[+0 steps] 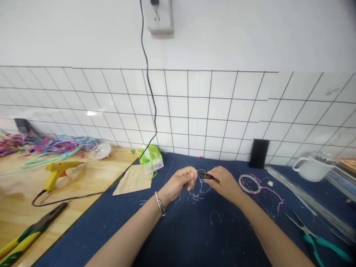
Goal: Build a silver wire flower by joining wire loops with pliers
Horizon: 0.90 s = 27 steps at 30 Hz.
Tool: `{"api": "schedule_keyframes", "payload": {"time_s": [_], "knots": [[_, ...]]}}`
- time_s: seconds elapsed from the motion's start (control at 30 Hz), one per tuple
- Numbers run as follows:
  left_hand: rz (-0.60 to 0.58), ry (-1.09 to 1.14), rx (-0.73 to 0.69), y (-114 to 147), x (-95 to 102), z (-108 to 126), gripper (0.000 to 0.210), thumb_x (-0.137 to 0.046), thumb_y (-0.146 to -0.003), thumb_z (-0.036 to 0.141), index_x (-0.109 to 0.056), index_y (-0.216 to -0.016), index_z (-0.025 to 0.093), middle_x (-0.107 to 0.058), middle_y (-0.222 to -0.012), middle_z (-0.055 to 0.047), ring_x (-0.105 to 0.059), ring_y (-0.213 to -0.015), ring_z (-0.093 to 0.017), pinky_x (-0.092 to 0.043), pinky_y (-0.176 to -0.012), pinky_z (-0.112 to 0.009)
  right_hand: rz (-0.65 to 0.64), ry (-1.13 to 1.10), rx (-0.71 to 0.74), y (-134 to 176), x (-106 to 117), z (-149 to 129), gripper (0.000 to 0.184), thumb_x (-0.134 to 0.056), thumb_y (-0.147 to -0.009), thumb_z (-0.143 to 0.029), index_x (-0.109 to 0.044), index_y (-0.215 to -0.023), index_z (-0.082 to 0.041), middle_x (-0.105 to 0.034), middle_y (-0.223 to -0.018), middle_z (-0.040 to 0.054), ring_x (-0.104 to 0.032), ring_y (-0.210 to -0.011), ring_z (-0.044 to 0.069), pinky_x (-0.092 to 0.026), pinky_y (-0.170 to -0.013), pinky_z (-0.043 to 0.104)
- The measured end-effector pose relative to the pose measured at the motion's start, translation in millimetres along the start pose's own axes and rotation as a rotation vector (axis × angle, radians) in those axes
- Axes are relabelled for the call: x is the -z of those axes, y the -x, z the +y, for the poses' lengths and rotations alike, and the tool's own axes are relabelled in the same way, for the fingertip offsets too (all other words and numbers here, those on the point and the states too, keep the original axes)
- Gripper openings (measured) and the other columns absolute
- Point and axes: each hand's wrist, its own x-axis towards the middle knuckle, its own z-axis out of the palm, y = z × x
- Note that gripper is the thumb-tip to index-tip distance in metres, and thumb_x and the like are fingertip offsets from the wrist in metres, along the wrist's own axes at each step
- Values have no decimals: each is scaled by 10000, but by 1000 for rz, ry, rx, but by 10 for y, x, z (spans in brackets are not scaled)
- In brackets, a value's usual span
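My left hand (185, 178), with a silver bangle at the wrist, pinches a thin looped wire (200, 187) near the middle of the view. Closed around dark-jawed pliers (209, 177), my right hand (222, 183) brings their tips to the wire by my left fingers. Whether the jaws are clamped on the wire is too small to tell. Below the hands, curled wire pieces with small pink beads (195, 197) lie on the dark blue cloth (183, 237). A bent wire hook (215, 217) rests alone nearer to me.
On the right are a round bead dish (249, 184), teal-handled pliers (311, 235), a wire bundle (300, 193), a white mug (314, 168) and a black phone-like slab (259, 154). Leftward lie a yellow glue gun (57, 173), its cord, larger pliers (33, 231) and a tissue pack (151, 157).
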Motion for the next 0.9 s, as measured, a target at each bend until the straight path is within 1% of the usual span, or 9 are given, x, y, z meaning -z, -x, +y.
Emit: {"api": "schedule_keyframes", "payload": {"time_s": [0.13,0.27,0.43,0.57,0.67,0.9], "knots": [[-67,32,43,19,10,6,228,-536,-807,349,-515,-709,144,-461,-533,24,-401,-434,-76,-311,-501,-228,22,-28,51,-8,14,-40,202,-528,-847,-364,-604,-831,-177,-598,-737,25,-496,-717,140,-355,-668,278],[-143,71,82,34,9,-10,239,-535,-808,350,-502,-689,144,-458,-543,23,-401,-412,-70,-308,-486,-232,14,-49,84,-11,23,-50,213,-515,-853,-373,-603,-849,-179,-603,-759,29,-501,-736,140,-365,-692,284],[-212,144,133,42,11,-47,255,-574,-772,363,-493,-663,147,-441,-534,30,-378,-377,-56,-308,-461,-232,35,4,163,7,17,-48,219,-500,-862,-357,-605,-930,-178,-612,-824,52,-508,-798,154,-366,-721,299],[-237,173,167,47,13,-70,221,-579,-767,331,-503,-674,145,-437,-531,35,-361,-353,-44,-288,-435,-220,58,76,218,23,32,-37,234,-498,-863,-349,-596,-976,-169,-606,-833,64,-501,-821,170,-357,-733,318],[-255,182,166,52,-2,-75,197,-572,-773,310,-514,-684,144,-420,-516,44,-346,-338,-39,-290,-432,-220,78,135,246,35,49,-26,234,-498,-862,-333,-585,-997,-162,-596,-826,64,-491,-825,179,-348,-744,334],[-212,125,172,58,-26,-75,217,-572,-766,342,-517,-686,149,-409,-500,52,-324,-336,-37,-277,-426,-214,112,259,283,54,51,-25,240,-469,-875,-310,-562,-1032,-155,-572,-801,65,-481,-831,190,-336,-735,344]]}}
